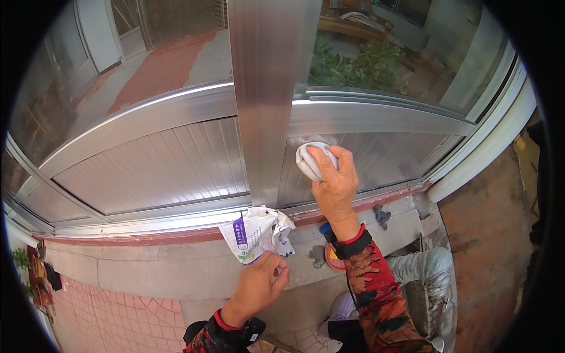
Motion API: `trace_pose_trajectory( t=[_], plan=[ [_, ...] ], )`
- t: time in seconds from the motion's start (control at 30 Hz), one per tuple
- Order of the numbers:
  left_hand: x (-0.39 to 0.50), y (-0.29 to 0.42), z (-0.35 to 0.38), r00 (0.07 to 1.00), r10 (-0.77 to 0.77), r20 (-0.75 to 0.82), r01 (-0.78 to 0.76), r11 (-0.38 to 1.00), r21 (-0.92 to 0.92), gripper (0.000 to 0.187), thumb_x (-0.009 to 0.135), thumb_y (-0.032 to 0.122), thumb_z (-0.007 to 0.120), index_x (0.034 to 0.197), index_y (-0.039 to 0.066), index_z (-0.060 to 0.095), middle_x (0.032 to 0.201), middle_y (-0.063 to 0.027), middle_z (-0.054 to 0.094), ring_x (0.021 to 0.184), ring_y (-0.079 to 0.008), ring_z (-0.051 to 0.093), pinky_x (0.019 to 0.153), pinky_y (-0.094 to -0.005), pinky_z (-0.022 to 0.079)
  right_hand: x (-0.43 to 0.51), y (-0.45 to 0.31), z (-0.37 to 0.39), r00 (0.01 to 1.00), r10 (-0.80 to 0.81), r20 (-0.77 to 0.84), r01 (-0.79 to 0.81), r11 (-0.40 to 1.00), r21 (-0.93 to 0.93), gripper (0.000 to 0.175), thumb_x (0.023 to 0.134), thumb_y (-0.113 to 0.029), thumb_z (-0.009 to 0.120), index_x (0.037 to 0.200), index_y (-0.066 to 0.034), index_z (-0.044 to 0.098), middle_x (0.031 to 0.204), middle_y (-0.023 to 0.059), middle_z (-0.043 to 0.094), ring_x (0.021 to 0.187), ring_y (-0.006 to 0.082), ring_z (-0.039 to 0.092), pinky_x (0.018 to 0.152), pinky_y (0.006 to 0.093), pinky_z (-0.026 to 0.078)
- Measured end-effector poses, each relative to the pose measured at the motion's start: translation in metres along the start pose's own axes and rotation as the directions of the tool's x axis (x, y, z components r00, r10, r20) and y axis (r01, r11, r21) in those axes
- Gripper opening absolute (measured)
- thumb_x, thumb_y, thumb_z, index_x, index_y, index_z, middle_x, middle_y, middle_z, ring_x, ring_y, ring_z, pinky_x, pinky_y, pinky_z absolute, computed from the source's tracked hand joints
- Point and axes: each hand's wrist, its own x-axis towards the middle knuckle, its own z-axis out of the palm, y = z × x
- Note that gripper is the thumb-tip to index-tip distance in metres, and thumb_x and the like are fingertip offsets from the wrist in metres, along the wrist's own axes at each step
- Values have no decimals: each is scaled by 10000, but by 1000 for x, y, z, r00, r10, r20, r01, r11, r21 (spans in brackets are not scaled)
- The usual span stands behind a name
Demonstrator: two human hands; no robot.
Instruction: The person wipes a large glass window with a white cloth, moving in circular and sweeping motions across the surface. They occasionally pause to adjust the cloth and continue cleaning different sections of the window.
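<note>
My right hand (336, 178) grips a folded white cloth (311, 161) in front of the ribbed metal lower panel (379, 163), just right of the wide metal post (267, 110). Whether the cloth touches the panel is hard to tell. Lower down, my left hand (261, 282) is held with curled fingers close to the bottom of a crumpled white and purple plastic packet (254, 234), which bears writing and lies on the ledge by the post's foot. I cannot tell whether the fingers touch the packet.
Glass panes (379, 57) rise above the metal frame. On the concrete step (132, 264) are dark grey lumps (382, 217) and a round orange container (334, 258), partly behind my right forearm. A silvery wrapped pipe (423, 267) stands at the right. Pink paving (119, 313) lies lower left.
</note>
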Motion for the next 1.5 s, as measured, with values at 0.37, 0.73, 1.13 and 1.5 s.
trace_pose_trajectory(
  t=[0.37, 0.73, 1.13, 1.5],
  plan=[
    [0, -5, -5, 999, -43, 21, 43, 999, 23, 97, 853, 75, 686, 882, 43, 599, 834, -81, 601, 716, -210, 642, 619, -307, 498, -128, 11, 51, 963, 54, 263, -65, 997, 35, 457, 632, 3, 719, 1055, -170, 704, 1004, 98, 574, 872, 311, 613, 723, 400, 519],
    [9, 1, 6, 998, -58, 31, 58, 998, -10, 108, 836, 60, 699, 883, 29, 607, 815, -84, 599, 689, -197, 607, 617, -296, 487, -136, 16, 36, 852, 202, 483, -246, 969, 30, 414, 687, -30, 703, 1085, -141, 680, 1048, 97, 585, 947, 308, 616, 803, 396, 514],
    [9, -4, 22, 999, 37, 39, -39, 998, 43, 115, 839, 93, 700, 894, 44, 611, 831, -105, 614, 683, -230, 649, 562, -332, 498, -147, 78, -18, 348, 746, 568, -322, -473, 820, 428, 887, 62, 597, 1289, -63, 525, 1191, 73, 628, 1087, 222, 628, 937, 363, 519],
    [9, -9, 14, 998, -14, 68, 7, 995, 95, 122, 842, 81, 703, 903, 45, 604, 829, -98, 607, 668, -218, 647, 526, -319, 493, -134, 155, 7, 200, 979, -28, -951, 201, 235, 418, 805, -111, 695, 1181, 16, 563, 1097, 197, 667, 1010, 327, 660, 862, 395, 505]
  ],
)
